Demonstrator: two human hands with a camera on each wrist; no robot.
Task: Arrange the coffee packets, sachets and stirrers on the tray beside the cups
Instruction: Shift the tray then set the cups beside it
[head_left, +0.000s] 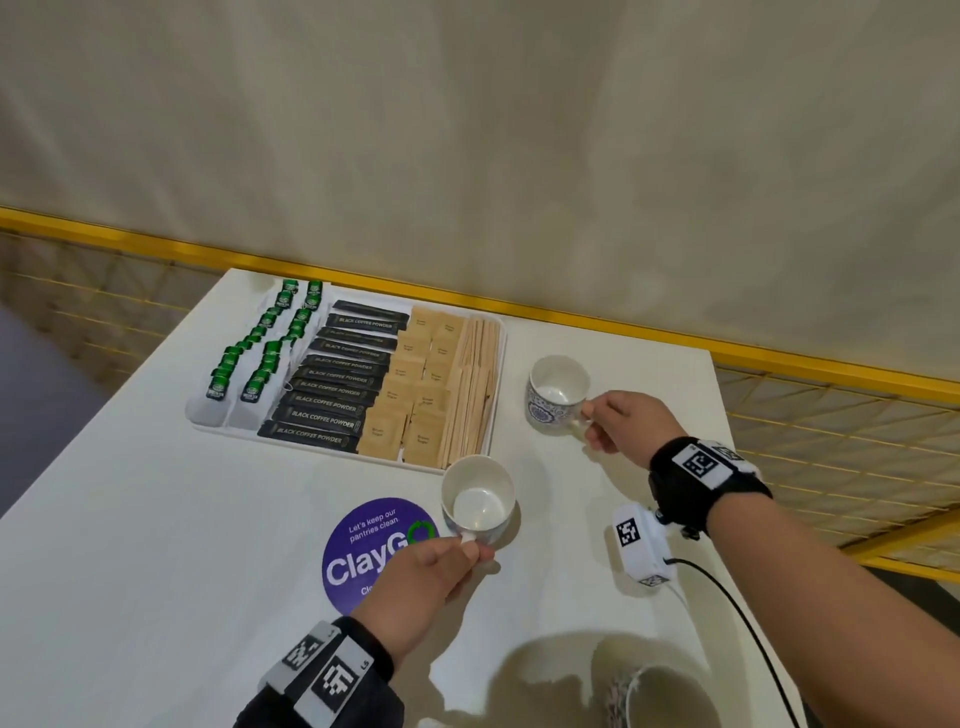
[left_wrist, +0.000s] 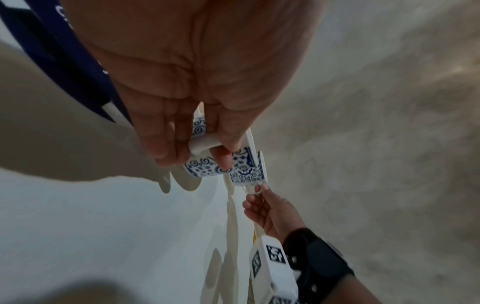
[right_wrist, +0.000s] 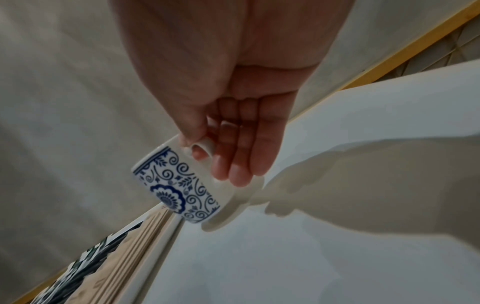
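A white tray (head_left: 497, 395) on the table holds rows of green-tagged tea bags (head_left: 260, 353), black coffee packets (head_left: 332, 384), brown sugar sachets (head_left: 415, 389) and wooden stirrers (head_left: 475, 384). Two blue-patterned white cups stand to its right. My left hand (head_left: 441, 566) pinches the handle of the near cup (head_left: 478, 501), as the left wrist view shows with the near cup (left_wrist: 205, 166). My right hand (head_left: 628, 423) pinches the handle of the far cup (head_left: 557, 395), and in the right wrist view the far cup (right_wrist: 176, 185) rests on the table.
A purple round sticker (head_left: 363, 556) lies on the white table under my left hand. A third cup (head_left: 660, 696) sits at the near edge. A white tagged box (head_left: 641, 545) with a black cable hangs below my right wrist. A yellow mesh rail (head_left: 831, 415) borders the table.
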